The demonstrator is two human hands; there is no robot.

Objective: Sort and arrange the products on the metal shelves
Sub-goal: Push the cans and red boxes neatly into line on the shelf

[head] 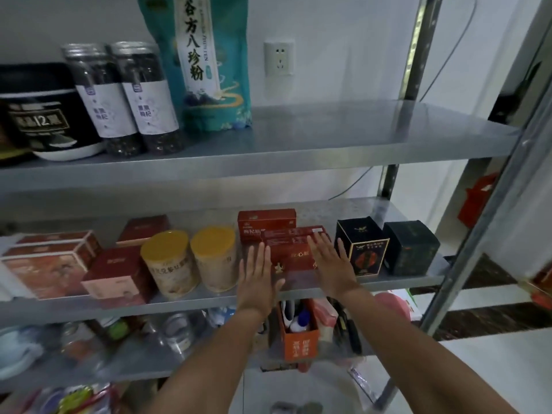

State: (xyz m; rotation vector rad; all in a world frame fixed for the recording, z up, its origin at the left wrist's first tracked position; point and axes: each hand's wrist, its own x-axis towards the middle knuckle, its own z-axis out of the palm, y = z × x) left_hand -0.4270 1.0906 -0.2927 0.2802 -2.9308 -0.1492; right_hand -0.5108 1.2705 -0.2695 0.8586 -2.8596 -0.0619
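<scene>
- We find the left hand (257, 273) and right hand (331, 261) both flat, fingers straight, set against either end of the stacked red boxes (294, 255) midway along the middle shelf (388, 282).
- Yellow-lidded canisters (165, 246) to the left and black boxes (361, 249) to the right stand in pairs; we judge this row nearly ordered.
- The lower shelf (143, 364) looks jumbled; we judge that work remains there.

Metal shelves (328, 138): brushed grey steel, dull sheen. Red boxes (294, 255): glossy printed card. Yellow-lidded tins (170, 264): smooth plastic lids, paper-look wraps. Jars (143, 97): clear plastic, matt white labels. Teal pouch (209, 64): glossy film.
</scene>
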